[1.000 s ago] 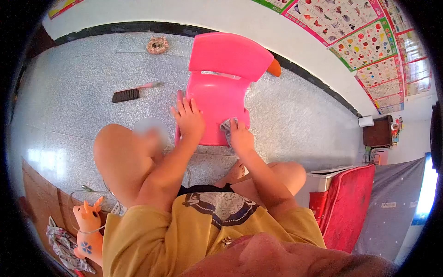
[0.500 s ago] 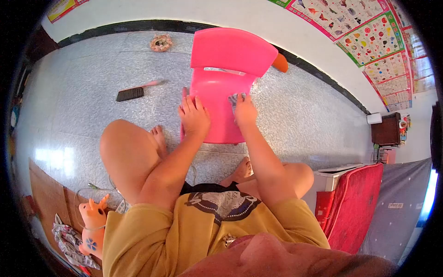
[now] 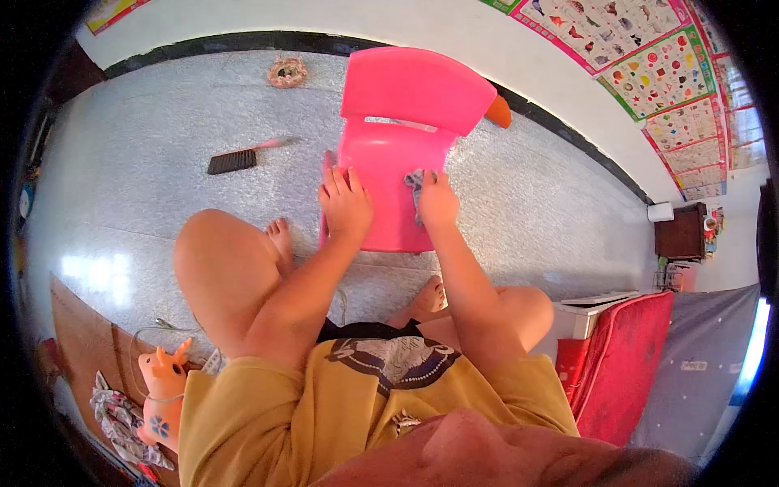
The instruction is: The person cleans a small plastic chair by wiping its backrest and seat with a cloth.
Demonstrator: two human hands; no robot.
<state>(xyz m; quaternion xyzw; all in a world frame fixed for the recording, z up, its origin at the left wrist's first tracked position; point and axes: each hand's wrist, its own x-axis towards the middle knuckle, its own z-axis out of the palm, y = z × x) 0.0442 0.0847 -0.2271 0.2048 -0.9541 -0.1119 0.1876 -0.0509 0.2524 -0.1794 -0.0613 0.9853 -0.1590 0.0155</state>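
A small pink plastic chair (image 3: 381, 158) stands in front of me, its backrest on the far side. My left hand (image 3: 347, 204) lies on the left part of the seat, its fingers apart and pressed against the surface. Bunched in my right hand (image 3: 439, 203) is a grey cloth (image 3: 417, 183), pressed on the right side of the seat near its edge. The fingers of that hand are closed and partly hidden from above.
On the floor to the left lies a dark-bristled brush (image 3: 233, 161) with a pinkish handle. A round woven item (image 3: 287, 72) lies near the wall. An orange toy animal (image 3: 162, 398) is at the lower left, and a red cushion (image 3: 623, 361) stands at the right.
My right hand and the cloth have moved slightly toward me along the right side of the seat. My left hand stays on the seat. The whole view has shifted a little.
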